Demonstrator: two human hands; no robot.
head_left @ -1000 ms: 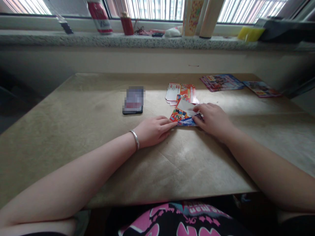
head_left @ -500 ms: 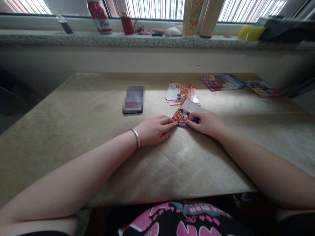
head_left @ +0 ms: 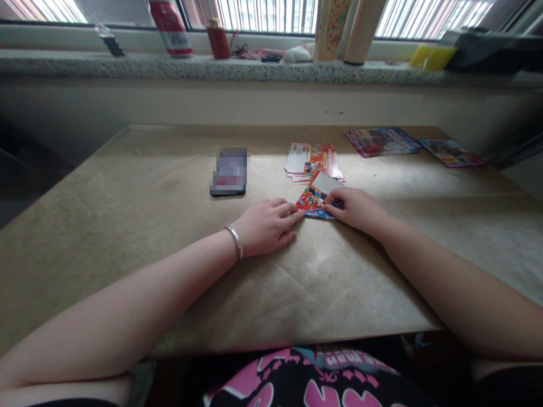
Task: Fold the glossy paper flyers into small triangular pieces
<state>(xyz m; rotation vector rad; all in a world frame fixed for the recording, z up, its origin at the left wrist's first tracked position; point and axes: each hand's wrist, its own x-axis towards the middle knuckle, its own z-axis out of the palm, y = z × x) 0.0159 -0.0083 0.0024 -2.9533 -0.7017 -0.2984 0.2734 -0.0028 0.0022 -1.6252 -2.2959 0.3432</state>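
- Hands are seen low over the tan, paper-covered bench [head_left: 169, 186], near its middle.
- The left hand [head_left: 265, 226], with a silver bangle [head_left: 235, 242] at the wrist, is laid flat with fingers stretched out; its fingertips touch the left corner of the small colourful printed card [head_left: 314, 199].
- The right hand [head_left: 358, 210] is curled, and the right edge of the card is pinched between thumb and fingers; how many cards are held is hard to tell.
- The card lies on the bench between the two hands, its far edge slightly lifted, with a white face showing.
- A loose pile of red and white cards [head_left: 311, 161] is spread just behind it.
- A dark rectangular phone [head_left: 229, 172] is set to the left, apart from the hands.
- Two flat colourful booklets [head_left: 384, 141] are placed at the far right of the bench.
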